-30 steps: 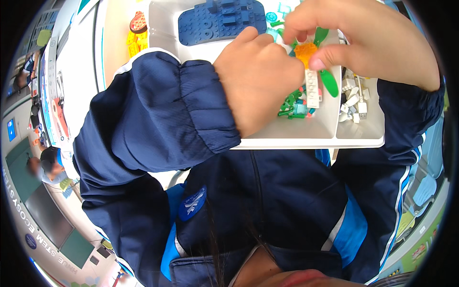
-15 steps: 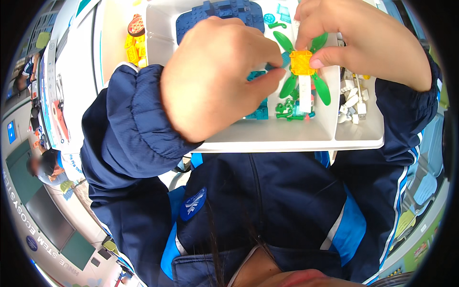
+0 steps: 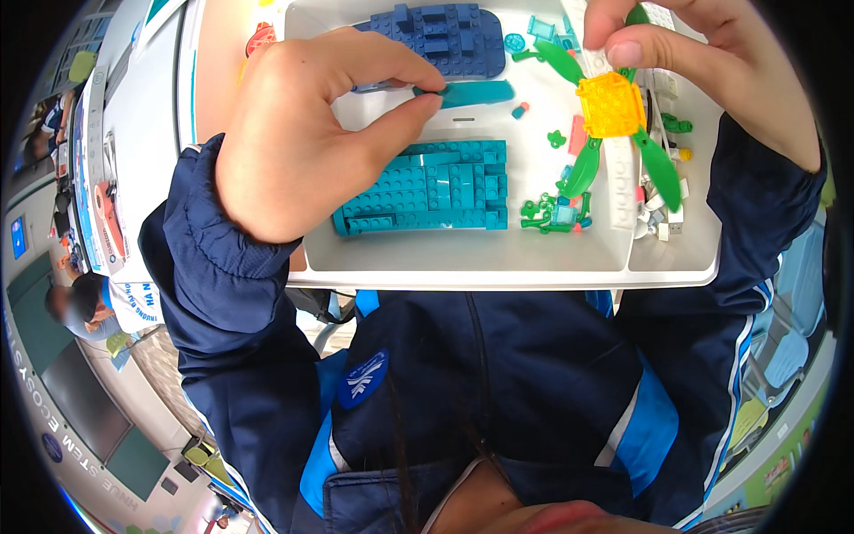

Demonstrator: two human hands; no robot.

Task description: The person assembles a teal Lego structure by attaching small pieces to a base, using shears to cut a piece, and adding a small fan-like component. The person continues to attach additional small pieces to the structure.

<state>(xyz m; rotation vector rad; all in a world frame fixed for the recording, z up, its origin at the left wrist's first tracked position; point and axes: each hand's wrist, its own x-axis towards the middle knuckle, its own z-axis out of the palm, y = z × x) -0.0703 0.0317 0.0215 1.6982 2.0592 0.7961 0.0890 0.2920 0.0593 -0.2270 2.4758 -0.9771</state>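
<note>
A white tray (image 3: 498, 262) lies in front of me with toy bricks in it. My left hand (image 3: 311, 133) pinches a thin teal brick piece (image 3: 467, 92) between thumb and forefinger, above a teal brick plate (image 3: 436, 189). Behind it lies a dark blue brick plate (image 3: 440, 36). My right hand (image 3: 712, 62) holds a small build: a yellow brick (image 3: 612, 102) on a white stem with green leaves (image 3: 583, 169) spreading from it. The stem's upper end is hidden by my fingers.
Several small green, pink and white loose pieces (image 3: 556, 214) lie in the tray's right part. A white table (image 3: 142, 133) with printed sheets extends to the left. Another person (image 3: 84, 303) sits at far left. My dark blue jacket fills the lower view.
My left hand has drawn back to the left, uncovering the teal plate, and now pinches the thin teal piece. My right hand has lifted the yellow-and-green build a little.
</note>
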